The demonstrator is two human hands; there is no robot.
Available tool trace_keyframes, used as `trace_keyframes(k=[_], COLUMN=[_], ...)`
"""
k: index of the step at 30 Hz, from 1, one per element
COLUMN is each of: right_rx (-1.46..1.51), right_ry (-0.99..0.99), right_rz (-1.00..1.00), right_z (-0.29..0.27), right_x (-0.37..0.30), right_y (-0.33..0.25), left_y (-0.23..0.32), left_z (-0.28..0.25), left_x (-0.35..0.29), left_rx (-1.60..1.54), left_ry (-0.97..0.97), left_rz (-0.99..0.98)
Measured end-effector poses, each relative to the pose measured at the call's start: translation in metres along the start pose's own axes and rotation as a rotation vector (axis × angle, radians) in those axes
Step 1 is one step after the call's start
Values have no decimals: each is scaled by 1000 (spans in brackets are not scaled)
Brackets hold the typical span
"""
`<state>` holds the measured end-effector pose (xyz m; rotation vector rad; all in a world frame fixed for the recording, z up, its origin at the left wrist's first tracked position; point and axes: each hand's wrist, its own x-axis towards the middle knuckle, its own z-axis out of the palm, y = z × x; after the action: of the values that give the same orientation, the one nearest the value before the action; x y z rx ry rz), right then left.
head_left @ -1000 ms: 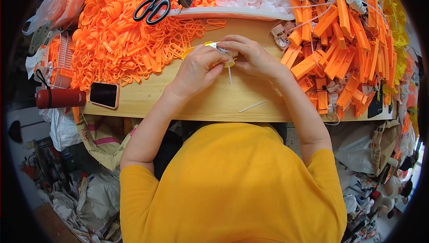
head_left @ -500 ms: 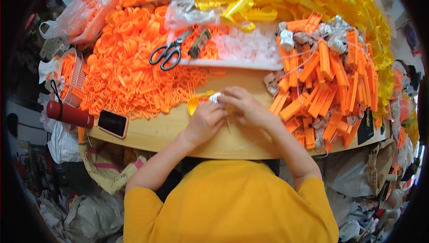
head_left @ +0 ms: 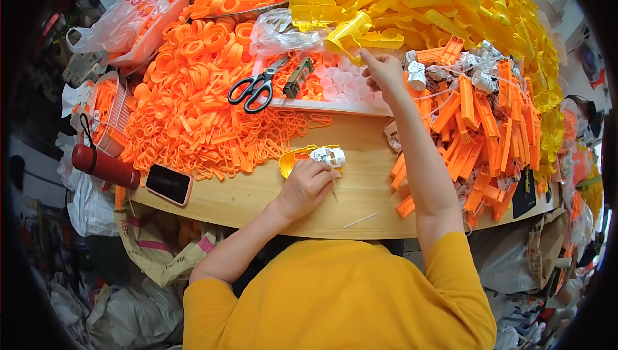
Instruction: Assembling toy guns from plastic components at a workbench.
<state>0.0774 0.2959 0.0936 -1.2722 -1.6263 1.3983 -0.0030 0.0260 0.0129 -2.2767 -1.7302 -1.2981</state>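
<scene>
My left hand (head_left: 306, 186) rests on the table near its middle, fingers closed round a yellow plastic half shell (head_left: 290, 162). Inside that shell sits a white cylindrical mechanism (head_left: 329, 156), with an orange part partly showing beside it. My right hand (head_left: 385, 74) is stretched out to the far side, over the right part of the white tray. Its index finger is extended and the fingers are apart, at the near end of another yellow shell (head_left: 349, 32) on the front of the yellow heap. Whether the fingertips touch that shell is hard to make out.
Loose orange parts (head_left: 193, 124) spread on the left. Black scissors (head_left: 252, 89) and a dark green piece lie over the white tray (head_left: 360, 109) of translucent caps. Orange bars with white mechanisms (head_left: 470, 124) pile up right. A phone (head_left: 168, 184), red bottle (head_left: 106, 166) and thin white stick (head_left: 360, 220) lie nearer.
My right hand has left the yellow half shell and moved far and right to the yellow heap. My left hand stays on the half shell, whose white mechanism now shows. The view has shifted slightly.
</scene>
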Motion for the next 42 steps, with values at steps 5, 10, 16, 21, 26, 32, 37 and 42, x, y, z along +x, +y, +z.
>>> trace_keyframes(k=[5,10,16,21,26,32,37,42], right_rx=[428,786,638,92,375,118,479,519], right_ry=[-146,-347,-303,-374,-559,-266,-30,-153], right_rz=[183,34,-172,-732,-231,-256,-125,68], right_z=[-4,-10,14,38,47,17,15,13], right_x=[6,-34,-141,-219,-239,-232,-207,-198], right_y=[8,24,48,82,101,132,128,129], left_y=[5,12,1,4,-6,-18,-17,-16], left_z=[-3,-20,-54,-50,-53,-58,-53,-44], left_x=[-2,3,36,39,19,6,6,4], left_rx=[-3,-105,-201,-744,-331,-122,-54,48], left_ry=[-22,73,493,399,294,168,-24,-110], left_rz=[14,-40,-250,-466,-421,-405,-373,-284])
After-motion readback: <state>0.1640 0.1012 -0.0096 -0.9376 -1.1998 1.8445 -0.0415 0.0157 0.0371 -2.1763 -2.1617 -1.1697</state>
